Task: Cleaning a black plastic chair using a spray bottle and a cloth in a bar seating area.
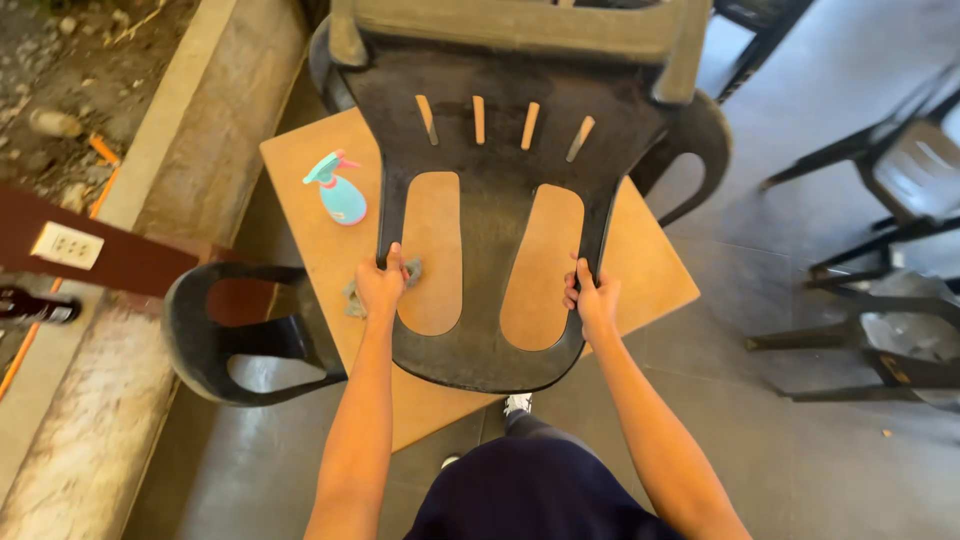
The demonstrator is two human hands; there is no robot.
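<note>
Your dark grey plastic chair (492,215) lies tipped, backrest toward you, over tan square wooden bench (330,255). L hand (381,285) fingers clamp backrest's left rail w/ grey rag (410,272); R hand (594,298) fingers clamp right rail. Teal spray bottle (338,192) on bench, left.

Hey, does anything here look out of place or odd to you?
Yes. A black plastic chair lies tipped over the small brown table, gripped by the left hand and right hand. A grey rag sits crumpled beside the left hand.

Both hands (380,285) (595,297) gripping black chair (490,215)
</note>
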